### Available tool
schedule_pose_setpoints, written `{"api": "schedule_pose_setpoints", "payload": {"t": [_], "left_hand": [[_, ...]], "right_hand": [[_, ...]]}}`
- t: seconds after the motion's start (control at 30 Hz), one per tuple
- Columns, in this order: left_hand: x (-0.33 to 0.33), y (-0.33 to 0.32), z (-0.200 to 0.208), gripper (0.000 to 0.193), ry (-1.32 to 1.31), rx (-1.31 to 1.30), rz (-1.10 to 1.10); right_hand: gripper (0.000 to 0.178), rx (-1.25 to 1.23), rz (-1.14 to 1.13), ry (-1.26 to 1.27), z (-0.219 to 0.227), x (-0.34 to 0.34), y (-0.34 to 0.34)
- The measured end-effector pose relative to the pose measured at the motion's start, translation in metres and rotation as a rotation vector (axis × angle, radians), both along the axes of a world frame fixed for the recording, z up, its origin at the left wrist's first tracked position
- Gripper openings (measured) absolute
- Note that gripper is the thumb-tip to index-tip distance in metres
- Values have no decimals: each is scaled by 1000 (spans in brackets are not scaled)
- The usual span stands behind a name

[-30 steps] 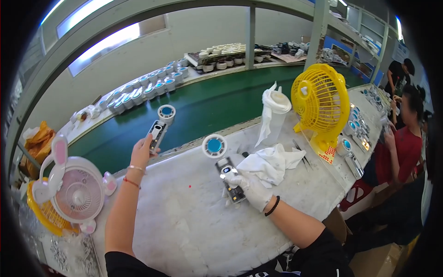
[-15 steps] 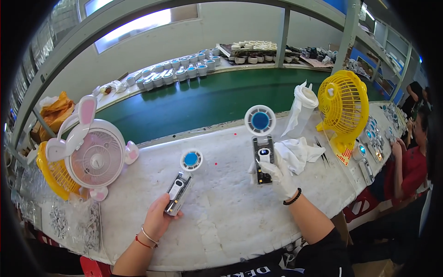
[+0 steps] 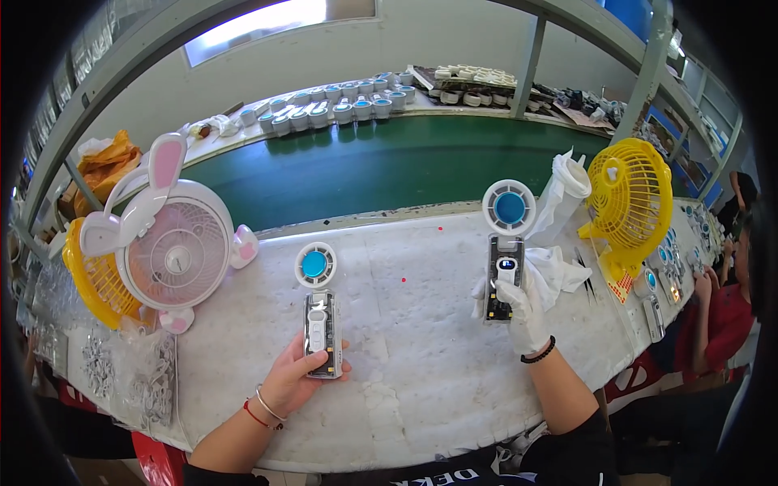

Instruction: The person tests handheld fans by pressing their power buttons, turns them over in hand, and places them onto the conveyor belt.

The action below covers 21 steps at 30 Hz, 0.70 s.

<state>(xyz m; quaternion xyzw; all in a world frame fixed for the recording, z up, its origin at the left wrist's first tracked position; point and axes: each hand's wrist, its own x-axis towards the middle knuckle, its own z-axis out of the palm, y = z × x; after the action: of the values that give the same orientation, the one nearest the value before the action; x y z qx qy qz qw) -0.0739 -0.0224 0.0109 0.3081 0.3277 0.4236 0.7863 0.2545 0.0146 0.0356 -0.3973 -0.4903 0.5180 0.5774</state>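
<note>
My left hand (image 3: pixel 293 379), bare, is wrapped round the see-through handle of a handheld fan (image 3: pixel 314 266). Its round head has a white rim and a blue centre, and my thumb lies on the lower front of the handle. My right hand (image 3: pixel 528 320), in a white glove, grips a second handheld fan (image 3: pixel 509 209) of the same kind. A small display glows on that one's dark handle, and its blue-centred head points up. Both fans are upright above the white-covered table (image 3: pixel 389 340), well apart from each other.
At left stand a rabbit-eared white fan (image 3: pixel 178 259), a yellow fan (image 3: pixel 101 279) and bagged small parts (image 3: pixel 150 381). To the right are crumpled white cloth (image 3: pixel 559 271), tweezers (image 3: pixel 585 275) and another yellow fan (image 3: pixel 628 194). Beyond the green belt (image 3: pixel 389 162) sit several fan heads (image 3: pixel 344 109). A co-worker (image 3: pixel 721 316) sits at right.
My left hand has turned its fan from a slant to nearly upright. The whole view has swung a little to the left. Both hands keep their hold.
</note>
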Motion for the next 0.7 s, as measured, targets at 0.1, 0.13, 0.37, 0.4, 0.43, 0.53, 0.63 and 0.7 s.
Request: {"api": "schedule_pose_setpoints", "payload": {"t": [0.1, 0.13, 0.37, 0.4, 0.43, 0.53, 0.63, 0.7], "left_hand": [[5, -1, 1, 43, 24, -3, 8], [6, -1, 0, 43, 21, -6, 10], [3, -3, 0, 52, 42, -17, -20], [4, -3, -1, 52, 35, -21, -17], [3, -3, -3, 52, 34, -21, -18], [3, -1, -6, 50, 32, -4, -51], [3, -2, -4, 49, 35, 1, -52], [3, -2, -5, 49, 46, 1, -58]], "right_hand": [[36, -19, 9, -6, -2, 2, -1], [34, -12, 12, 0, -3, 2, -1], [33, 7, -7, -18, -1, -3, -3], [33, -9, -4, -12, 0, -3, -4], [33, -25, -1, -6, 0, -2, -4], [33, -23, -4, -3, -2, -1, -3], [33, -11, -12, -15, -3, -3, -2], [32, -10, -17, -9, -1, -4, -3]]}}
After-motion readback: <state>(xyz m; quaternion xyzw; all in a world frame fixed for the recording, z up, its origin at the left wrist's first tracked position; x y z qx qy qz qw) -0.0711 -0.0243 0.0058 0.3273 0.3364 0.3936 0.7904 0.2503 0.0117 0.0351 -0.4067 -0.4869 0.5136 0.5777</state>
